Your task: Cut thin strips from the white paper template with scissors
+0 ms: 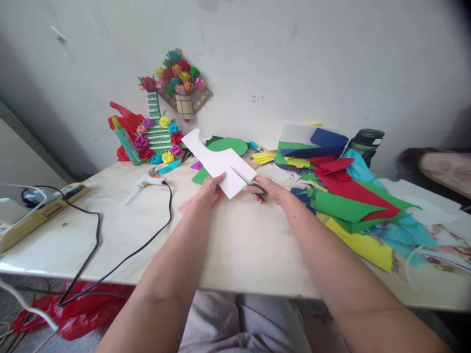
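Observation:
A white sheet of paper or thin card (224, 164), cut to an irregular outline with a narrow upper-left end, is held above the table. My left hand (211, 191) pinches its lower left edge, the thumb lying on top. On the right, my right hand (270, 190) is closed round the dark handles of a pair of scissors (260, 192). The scissors are at the sheet's right side, where a slit runs inward; their blades are mostly hidden by the sheet. Pink paper (187, 203) lies beneath my left hand, and green paper discs (228, 146) lie behind the sheet.
A white glue gun (145, 182) with a black cord lies left, near a power strip (47, 211). A flower-decorated guitar shape (160, 132) and glue bottle (127, 142) stand at the wall. Coloured paper (346, 203) heaps the right side, before a dark bottle (366, 144).

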